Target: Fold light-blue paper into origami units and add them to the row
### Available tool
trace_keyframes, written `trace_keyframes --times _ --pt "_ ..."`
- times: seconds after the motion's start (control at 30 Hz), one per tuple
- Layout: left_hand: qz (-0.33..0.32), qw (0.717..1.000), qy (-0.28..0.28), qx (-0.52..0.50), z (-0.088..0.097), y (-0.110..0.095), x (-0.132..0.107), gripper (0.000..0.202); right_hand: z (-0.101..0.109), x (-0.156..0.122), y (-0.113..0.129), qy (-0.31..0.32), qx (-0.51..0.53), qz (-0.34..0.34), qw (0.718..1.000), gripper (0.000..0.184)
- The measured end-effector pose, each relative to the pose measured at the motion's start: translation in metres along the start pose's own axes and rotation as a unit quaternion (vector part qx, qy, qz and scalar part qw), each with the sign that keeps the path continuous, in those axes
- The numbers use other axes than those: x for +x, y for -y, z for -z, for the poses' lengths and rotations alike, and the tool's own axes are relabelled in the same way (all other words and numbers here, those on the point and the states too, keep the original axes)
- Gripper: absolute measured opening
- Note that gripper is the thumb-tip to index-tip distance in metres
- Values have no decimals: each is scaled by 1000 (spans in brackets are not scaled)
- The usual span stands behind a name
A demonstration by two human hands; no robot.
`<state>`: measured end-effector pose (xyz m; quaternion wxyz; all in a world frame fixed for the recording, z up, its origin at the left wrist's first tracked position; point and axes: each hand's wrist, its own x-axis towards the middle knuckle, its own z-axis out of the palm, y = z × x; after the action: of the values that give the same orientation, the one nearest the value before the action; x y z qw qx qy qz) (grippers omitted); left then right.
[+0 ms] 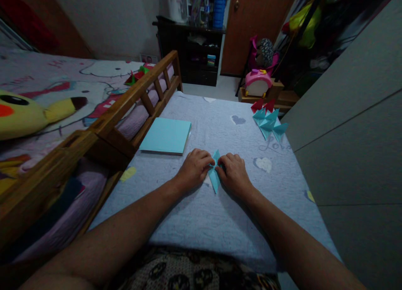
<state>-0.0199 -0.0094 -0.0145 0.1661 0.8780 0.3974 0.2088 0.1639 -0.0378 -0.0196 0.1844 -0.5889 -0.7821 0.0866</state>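
Note:
Between my two hands is a folded piece of turquoise paper (pixel 215 182), narrow and pointed at both ends, close above the cloth-covered surface (pixel 188 223). My left hand (pixel 195 167) pinches its left side between thumb and fingers. On the other side, my right hand (pixel 234 170) grips it the same way, fingers curled. The middle of the paper is partly hidden by my fingertips. A stack of square turquoise paper (pixel 166 135) lies to the far left of my hands. Several turquoise folded paper pieces (pixel 268 122) sit at the far right, with red folded pieces (pixel 263 106) behind them.
A wooden rail (pixel 138 93) runs along the left side, with a bed (pixel 103 72) and a yellow plush toy (pixel 34 114) beyond it. A pale cabinet panel (pixel 351 126) borders the right. Behind stand a dark shelf unit (pixel 176 42) and a pink toy case (pixel 259 82).

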Motion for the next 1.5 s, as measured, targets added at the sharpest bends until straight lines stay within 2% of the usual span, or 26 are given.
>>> trace_keyframes --times 0.1,0.33,0.5,0.9,1.07,1.37,1.5 --pt "-41 999 21 15 0 -2 -2 12 -1 0 -1 -2 1 -8 1000 7" --pt "-72 989 31 124 -2 -9 -9 17 5 -2 -11 8 79 30 996 18" --pt "-96 989 45 107 -3 -12 -10 17 8 -3 -13 14 105 54 993 28" --pt "-77 980 83 163 -1 -26 -13 19 4 -1 -6 19 20 -12 1000 27" --pt "-82 975 79 190 -1 -31 -14 17 4 2 0 31 -19 -51 998 26" --pt "-65 971 70 221 3 -35 -18 15 7 0 -9 45 -26 -35 998 33" --pt "-68 970 69 224 2 -33 -18 14 11 -5 -14 20 -4 -10 1000 35"
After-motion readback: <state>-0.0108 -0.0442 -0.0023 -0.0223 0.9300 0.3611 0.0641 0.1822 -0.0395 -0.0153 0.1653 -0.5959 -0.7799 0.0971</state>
